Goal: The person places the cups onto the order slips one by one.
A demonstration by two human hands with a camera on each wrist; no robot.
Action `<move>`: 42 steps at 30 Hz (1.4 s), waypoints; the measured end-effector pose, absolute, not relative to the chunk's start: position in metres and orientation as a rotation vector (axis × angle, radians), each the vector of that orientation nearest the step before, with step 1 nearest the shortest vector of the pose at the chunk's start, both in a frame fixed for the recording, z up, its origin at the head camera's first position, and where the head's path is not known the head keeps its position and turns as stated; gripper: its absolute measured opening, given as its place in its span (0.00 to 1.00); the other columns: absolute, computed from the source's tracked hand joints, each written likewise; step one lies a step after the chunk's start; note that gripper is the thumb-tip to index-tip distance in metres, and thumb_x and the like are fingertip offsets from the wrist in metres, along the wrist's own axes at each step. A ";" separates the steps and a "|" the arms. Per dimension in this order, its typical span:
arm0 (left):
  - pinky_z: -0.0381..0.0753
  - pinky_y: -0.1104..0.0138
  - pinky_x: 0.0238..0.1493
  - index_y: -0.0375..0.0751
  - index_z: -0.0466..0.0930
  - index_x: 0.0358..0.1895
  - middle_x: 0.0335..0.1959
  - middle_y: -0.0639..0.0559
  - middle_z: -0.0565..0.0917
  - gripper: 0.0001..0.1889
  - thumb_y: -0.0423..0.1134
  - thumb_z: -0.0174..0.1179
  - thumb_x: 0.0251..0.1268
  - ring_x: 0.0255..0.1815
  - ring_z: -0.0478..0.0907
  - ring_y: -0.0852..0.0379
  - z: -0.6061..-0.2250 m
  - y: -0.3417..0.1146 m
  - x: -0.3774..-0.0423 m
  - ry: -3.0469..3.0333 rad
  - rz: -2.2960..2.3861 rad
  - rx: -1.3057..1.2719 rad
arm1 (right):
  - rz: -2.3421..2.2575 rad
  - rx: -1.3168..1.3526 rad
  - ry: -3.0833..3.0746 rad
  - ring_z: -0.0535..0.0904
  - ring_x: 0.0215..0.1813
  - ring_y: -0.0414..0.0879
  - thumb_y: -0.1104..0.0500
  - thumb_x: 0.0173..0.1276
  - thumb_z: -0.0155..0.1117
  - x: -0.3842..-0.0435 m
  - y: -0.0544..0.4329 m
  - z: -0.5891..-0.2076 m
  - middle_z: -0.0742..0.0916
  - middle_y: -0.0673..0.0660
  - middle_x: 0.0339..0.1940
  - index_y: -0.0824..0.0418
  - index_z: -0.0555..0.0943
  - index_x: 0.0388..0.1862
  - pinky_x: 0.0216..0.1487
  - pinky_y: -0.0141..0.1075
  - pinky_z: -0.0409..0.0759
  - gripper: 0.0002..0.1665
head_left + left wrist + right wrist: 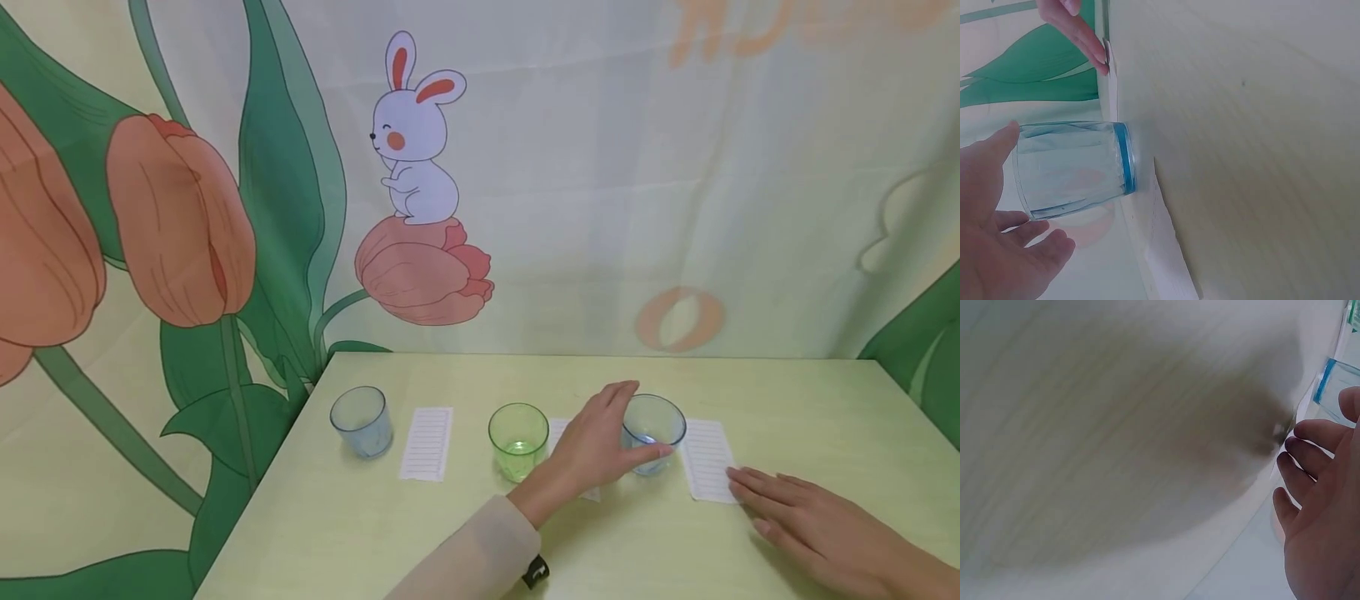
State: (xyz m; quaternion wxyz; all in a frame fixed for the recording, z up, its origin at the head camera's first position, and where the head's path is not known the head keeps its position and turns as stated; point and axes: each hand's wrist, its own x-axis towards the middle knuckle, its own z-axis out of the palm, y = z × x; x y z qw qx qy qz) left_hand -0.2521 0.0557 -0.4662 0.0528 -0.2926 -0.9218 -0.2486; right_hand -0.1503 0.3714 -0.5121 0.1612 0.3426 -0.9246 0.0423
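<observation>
My left hand [600, 442] holds a clear bluish glass [654, 429] by its rim, thumb on the near side and fingers on the far side. In the left wrist view the glass [1075, 169] stands upright on the table, with a blue band at its base. My right hand [821, 525] lies with fingers extended, its fingertips at the lower right edge of a white lined paper strip [708, 462]. The right wrist view shows those fingers [1310, 453] slightly bent, with nothing gripped.
A green glass [519, 442] stands left of my left hand, and another bluish glass [362, 423] at the table's left. A second paper strip [427, 443] lies between them; a third [558, 431] is partly hidden by my left arm. A printed curtain [562, 208] hangs behind the table.
</observation>
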 end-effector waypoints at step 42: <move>0.75 0.71 0.69 0.49 0.67 0.80 0.73 0.58 0.74 0.48 0.66 0.73 0.61 0.71 0.74 0.63 -0.461 0.057 -0.256 -2.842 -0.885 -0.894 | 0.166 0.998 -2.608 0.50 0.83 0.26 0.52 0.72 0.72 -0.147 0.359 -0.517 0.77 0.51 0.79 0.59 0.81 0.72 0.77 0.17 0.41 0.31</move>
